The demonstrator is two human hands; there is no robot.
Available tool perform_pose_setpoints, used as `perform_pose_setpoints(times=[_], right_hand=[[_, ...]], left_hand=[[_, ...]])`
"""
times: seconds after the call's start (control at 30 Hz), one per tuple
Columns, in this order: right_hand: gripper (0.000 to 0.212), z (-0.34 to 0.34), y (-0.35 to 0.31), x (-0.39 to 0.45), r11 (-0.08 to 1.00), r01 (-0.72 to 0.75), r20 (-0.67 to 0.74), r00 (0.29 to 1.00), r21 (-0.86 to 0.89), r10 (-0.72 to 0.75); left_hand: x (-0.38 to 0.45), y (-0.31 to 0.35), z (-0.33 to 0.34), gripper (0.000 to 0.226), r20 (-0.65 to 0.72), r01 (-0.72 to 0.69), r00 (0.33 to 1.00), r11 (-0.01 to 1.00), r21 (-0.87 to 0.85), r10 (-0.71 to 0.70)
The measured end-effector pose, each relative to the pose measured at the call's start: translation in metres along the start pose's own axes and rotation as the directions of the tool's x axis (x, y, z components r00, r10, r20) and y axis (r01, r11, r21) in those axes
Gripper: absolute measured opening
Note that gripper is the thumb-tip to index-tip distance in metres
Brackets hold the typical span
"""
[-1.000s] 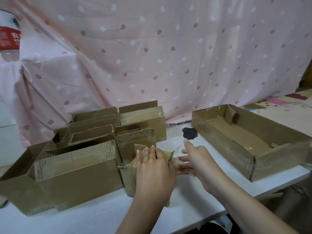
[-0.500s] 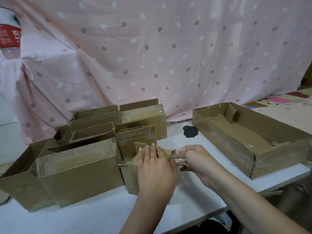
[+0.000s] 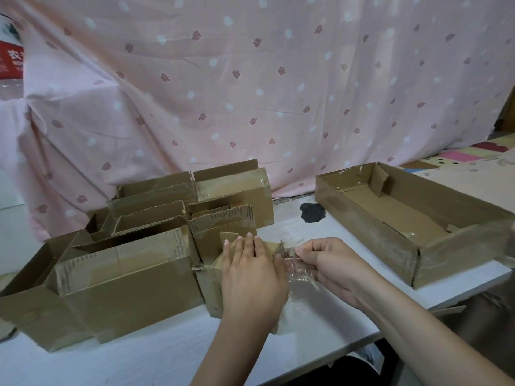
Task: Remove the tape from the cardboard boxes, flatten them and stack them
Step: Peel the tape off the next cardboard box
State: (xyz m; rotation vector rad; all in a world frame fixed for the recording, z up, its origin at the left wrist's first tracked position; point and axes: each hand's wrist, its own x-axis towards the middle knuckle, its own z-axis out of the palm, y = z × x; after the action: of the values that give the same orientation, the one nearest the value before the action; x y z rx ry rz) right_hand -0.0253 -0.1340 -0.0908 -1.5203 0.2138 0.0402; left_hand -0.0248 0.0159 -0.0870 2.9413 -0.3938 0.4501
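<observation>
At lower centre of the frame, the small brown cardboard box (image 3: 214, 285) is pressed flat-fingered by the left hand (image 3: 252, 277) while clear crinkled tape (image 3: 301, 274), pinched by the right hand (image 3: 334, 266), is judged mid-peel, requiring further pulling.

1. To our left a cluster of open cardboard boxes (image 3: 125, 263) stands tightly packed on the white table (image 3: 156, 355), blocking passage there.
2. On the right a long shallow box (image 3: 412, 218) fills the table's far right side.
3. Between them we see bare tabletop, marked by a dark patch (image 3: 312, 212).
4. A pink curtain (image 3: 278, 93) closes off the back.
5. Bare tabletop lies along the near edge.
</observation>
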Motion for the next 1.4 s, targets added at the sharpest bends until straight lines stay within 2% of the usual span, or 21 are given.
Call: perform_pose_setpoints(times=[0.1,0.2,0.27,0.4,0.53,0.63,0.7,0.8,0.83,0.9,0.97,1.03,1.07,1.1,1.17,1.27,1.4], right_hand=[[0.026,-0.003,0.005,0.000,0.997,0.012,-0.040,0.999,0.075,-0.009],[0.018,-0.011,0.005,-0.005,0.967,-0.008,-0.083,0.996,0.255,0.030],[0.019,-0.019,0.006,-0.010,0.960,-0.018,-0.094,0.995,0.280,0.046],[0.032,-0.024,-0.001,-0.019,0.974,0.027,-0.044,0.999,0.225,-0.017],[0.031,-0.020,-0.002,-0.017,0.995,0.079,-0.075,0.994,0.062,-0.074],[0.032,-0.022,-0.003,-0.017,0.981,0.150,-0.100,0.982,-0.119,-0.163],[0.032,-0.025,-0.004,-0.017,0.964,0.191,-0.139,0.966,-0.184,-0.217],[0.023,-0.031,-0.008,-0.017,0.928,0.263,-0.164,0.936,-0.265,-0.313],[0.016,-0.031,-0.011,-0.018,0.921,0.297,-0.144,0.929,-0.252,-0.340],[0.021,-0.033,-0.017,-0.020,0.917,0.349,-0.076,0.926,-0.193,-0.369],[0.024,-0.034,-0.027,-0.022,0.931,0.364,0.017,0.931,0.016,-0.364],[0.023,-0.035,-0.041,-0.026,0.914,0.299,0.088,0.939,0.274,-0.334],[0.023,-0.036,-0.047,-0.027,0.905,0.287,0.105,0.937,0.313,-0.333],[0.023,-0.035,-0.053,-0.028,0.910,0.299,0.111,0.933,0.288,-0.342],[0.026,-0.035,-0.060,-0.027,0.928,0.349,0.111,0.925,0.131,-0.364],[0.039,-0.035,-0.064,-0.022,0.919,0.381,0.138,0.920,-0.101,-0.367],[0.049,-0.029,-0.068,-0.021,0.909,0.382,0.211,0.914,-0.166,-0.346]], left_hand=[[0.000,-0.001,-0.006,0.099,0.010,0.019,1.000,1.000,-0.019,-0.018],[0.005,-0.009,-0.011,0.080,0.037,0.082,0.996,0.996,-0.028,-0.081],[0.007,-0.014,-0.012,0.065,0.065,0.067,0.996,0.997,-0.033,-0.065],[0.006,-0.015,-0.017,0.050,0.108,-0.057,0.992,0.997,-0.056,0.063],[0.007,-0.023,-0.028,0.048,0.270,-0.195,0.942,0.980,-0.041,0.199],[0.008,-0.034,-0.037,0.074,0.384,-0.277,0.887,0.961,-0.004,0.257],[0.009,-0.040,-0.043,0.085,0.364,-0.306,0.889,0.952,0.024,0.277],[0.008,-0.046,-0.052,0.080,0.270,-0.299,0.920,0.954,0.010,0.286],[0.007,-0.046,-0.054,0.080,0.239,-0.287,0.929,0.958,-0.009,0.281],[0.004,-0.048,-0.060,0.082,0.178,-0.238,0.952,0.967,-0.086,0.250],[0.003,-0.048,-0.066,0.081,0.123,-0.178,0.971,0.963,-0.204,0.205],[0.001,-0.048,-0.065,0.079,0.116,-0.126,0.979,0.941,-0.313,0.170],[0.000,-0.048,-0.063,0.078,0.135,-0.104,0.978,0.927,-0.360,0.162],[-0.002,-0.049,-0.060,0.077,0.155,-0.084,0.975,0.913,-0.399,0.157],[-0.004,-0.053,-0.054,0.075,0.186,-0.044,0.973,0.899,-0.435,0.137],[-0.004,-0.062,-0.051,0.077,0.237,0.001,0.965,0.907,-0.421,0.109],[-0.006,-0.067,-0.050,0.079,0.306,0.029,0.948,0.934,-0.357,0.088]])
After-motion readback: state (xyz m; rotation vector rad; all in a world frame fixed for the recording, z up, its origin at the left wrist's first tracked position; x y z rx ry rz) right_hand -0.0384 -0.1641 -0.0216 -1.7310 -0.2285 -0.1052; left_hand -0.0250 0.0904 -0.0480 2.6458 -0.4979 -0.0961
